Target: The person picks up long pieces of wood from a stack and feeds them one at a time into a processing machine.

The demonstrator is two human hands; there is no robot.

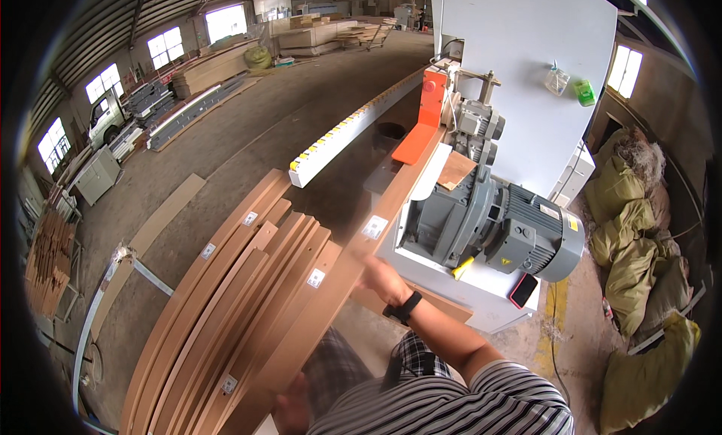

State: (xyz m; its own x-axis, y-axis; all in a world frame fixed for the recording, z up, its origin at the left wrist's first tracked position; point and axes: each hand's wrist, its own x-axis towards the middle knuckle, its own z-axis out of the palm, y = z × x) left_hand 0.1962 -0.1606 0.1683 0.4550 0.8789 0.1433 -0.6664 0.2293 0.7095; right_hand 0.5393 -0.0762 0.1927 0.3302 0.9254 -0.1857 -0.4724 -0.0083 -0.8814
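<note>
A long brown wooden board [308, 337] slants from the lower middle up to the machine, its far end under an orange guard [421, 127]. My right hand [385, 281], with a black band on the wrist, is closed on the board's right edge about midway along. Low in the view, my left hand [292, 405] is beside the near part of the same board; motion smears its fingers. To the left, several similar boards [218, 284] lie stacked side by side, some with white labels. A grey electric motor [519, 228] sits on the white machine base to the right.
A roller rail [353, 123] with yellow wheels runs away from the machine. A phone [523, 291] and a yellow-handled tool [465, 267] lie on the machine base. Stuffed sacks [632, 277] line the right wall. A metal frame [94, 315] stands left of the stack.
</note>
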